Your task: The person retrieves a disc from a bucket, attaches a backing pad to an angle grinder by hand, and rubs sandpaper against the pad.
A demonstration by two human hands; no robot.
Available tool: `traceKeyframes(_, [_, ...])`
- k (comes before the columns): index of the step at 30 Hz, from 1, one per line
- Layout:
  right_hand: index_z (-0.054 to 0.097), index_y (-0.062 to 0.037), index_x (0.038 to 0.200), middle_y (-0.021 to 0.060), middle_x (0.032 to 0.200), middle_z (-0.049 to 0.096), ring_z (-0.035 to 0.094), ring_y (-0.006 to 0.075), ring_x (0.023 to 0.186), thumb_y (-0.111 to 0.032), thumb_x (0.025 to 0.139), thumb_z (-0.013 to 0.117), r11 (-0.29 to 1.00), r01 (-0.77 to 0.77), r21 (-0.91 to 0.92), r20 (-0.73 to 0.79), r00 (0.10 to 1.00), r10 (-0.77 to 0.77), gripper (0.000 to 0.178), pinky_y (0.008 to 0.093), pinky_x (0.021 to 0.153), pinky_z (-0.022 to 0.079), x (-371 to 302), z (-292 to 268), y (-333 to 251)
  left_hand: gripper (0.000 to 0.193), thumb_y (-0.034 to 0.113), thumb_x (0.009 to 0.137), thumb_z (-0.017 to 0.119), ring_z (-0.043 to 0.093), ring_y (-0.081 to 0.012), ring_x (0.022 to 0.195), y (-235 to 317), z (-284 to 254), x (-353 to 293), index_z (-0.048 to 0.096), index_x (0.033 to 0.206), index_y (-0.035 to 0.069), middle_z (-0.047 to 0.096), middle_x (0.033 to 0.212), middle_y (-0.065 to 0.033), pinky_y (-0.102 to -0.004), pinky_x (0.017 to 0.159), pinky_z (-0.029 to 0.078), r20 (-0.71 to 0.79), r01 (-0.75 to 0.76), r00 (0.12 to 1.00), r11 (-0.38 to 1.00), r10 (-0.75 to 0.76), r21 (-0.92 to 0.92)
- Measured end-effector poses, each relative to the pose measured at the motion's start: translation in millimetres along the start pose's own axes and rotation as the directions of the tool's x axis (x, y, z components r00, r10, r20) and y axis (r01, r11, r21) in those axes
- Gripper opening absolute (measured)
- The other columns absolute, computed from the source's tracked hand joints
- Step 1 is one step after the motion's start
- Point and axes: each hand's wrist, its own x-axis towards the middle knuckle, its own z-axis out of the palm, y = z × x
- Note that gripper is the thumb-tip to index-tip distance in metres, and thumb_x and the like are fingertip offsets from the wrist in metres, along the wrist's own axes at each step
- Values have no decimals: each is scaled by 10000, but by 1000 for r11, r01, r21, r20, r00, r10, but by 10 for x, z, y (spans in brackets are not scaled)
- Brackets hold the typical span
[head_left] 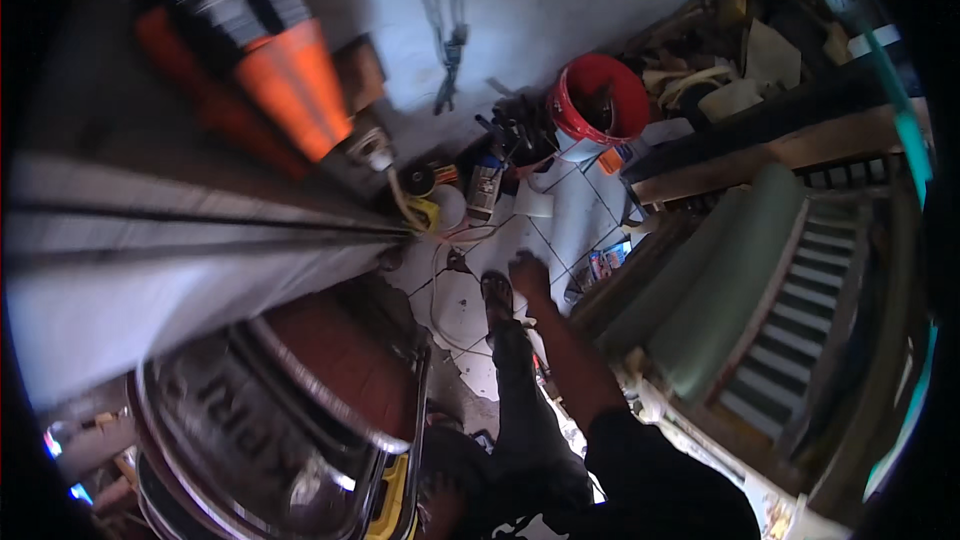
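My right arm reaches forward from the lower edge. Its hand (528,275) is over the tiled floor (470,325), just right of my sandalled foot (497,290). That hand is small and dark; its fingers look bent, and nothing shows in it. What seems to be my left hand (440,500) hangs low at the bottom edge, in deep shadow beside a stool or chair with a dark, rounded, metal-rimmed back (270,440). Its fingers cannot be made out.
Against the far wall stand a red-rimmed bucket (600,100), a bottle (486,187) and a roll of tape (420,178). A pale cable (435,290) crosses the floor. Slatted wooden furniture (790,330) lines the right, a blurred table (200,210) the left, bearing an orange-and-black object (290,90).
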Motion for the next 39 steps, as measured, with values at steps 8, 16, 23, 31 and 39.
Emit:
traceKeyframes(8, [494,-13,1300,267,1261,526,541,438,1201,-157,852,627,925,-74,-374,-359,930,-71,489,521,907,545,2937,-1101,728,450,431,939,535,367,-426,1394,1232,-320,688,578,1354,260,564,1368,-117,-768,1022,283,190,228,954,972,-234,56])
traceKeyframes(16, [641,-46,1068,209,1104,679,675,372,1043,-243,878,617,811,29,-585,-43,997,-66,274,547,860,551,3885,-1681,1433,446,427,938,538,369,-423,1392,1798,-541,1315,580,1349,260,567,1365,-108,-769,1019,282,312,288,896,948,-316,135])
traceKeyframes(23, [660,-74,975,145,935,710,709,305,857,-153,915,502,653,212,-727,-72,922,-381,187,461,676,560,3769,-1404,1769,442,424,937,540,370,-419,1389,2011,-679,1635,582,1345,261,569,1362,-101,-770,1016,281,368,262,875,948,-313,182])
traceKeyframes(31, [650,-23,1028,165,1009,664,652,340,995,-142,907,528,790,142,-596,-225,915,-334,209,446,843,547,2726,-614,1484,438,420,935,542,371,-416,1387,2104,-942,1833,584,1341,261,571,1358,-93,-771,1013,279,392,242,858,934,-333,264])
traceKeyframes(39, [647,-63,1011,160,1033,642,605,319,1056,-243,881,603,925,0,-379,-53,998,-22,227,428,883,504,1759,-56,1176,433,417,934,544,373,-412,1384,2133,-1094,1655,586,1337,261,574,1355,-85,-772,1010,278,440,202,819,903,-368,380])
